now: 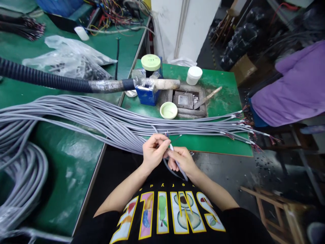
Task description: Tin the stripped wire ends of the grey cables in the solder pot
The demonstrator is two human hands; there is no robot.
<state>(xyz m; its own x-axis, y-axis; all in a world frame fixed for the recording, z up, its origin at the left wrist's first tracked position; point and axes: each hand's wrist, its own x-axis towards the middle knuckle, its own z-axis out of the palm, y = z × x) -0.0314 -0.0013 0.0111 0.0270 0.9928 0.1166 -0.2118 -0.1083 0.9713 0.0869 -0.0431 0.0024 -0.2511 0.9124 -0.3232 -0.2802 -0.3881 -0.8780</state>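
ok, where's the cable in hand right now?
In the head view, the cable is below centre, held in the left hand and right hand, by the green table's near edge, nearer the wearer than the grey cable bundle.

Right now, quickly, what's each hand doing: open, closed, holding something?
Left hand: closed, fingers pinched at the white end of a gray cable.
Right hand: closed, holding that gray cable.

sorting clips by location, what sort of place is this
Probably a cable-assembly workshop: long grey cables with coloured wires at their ends lie across green tables, near a ribbed hose.
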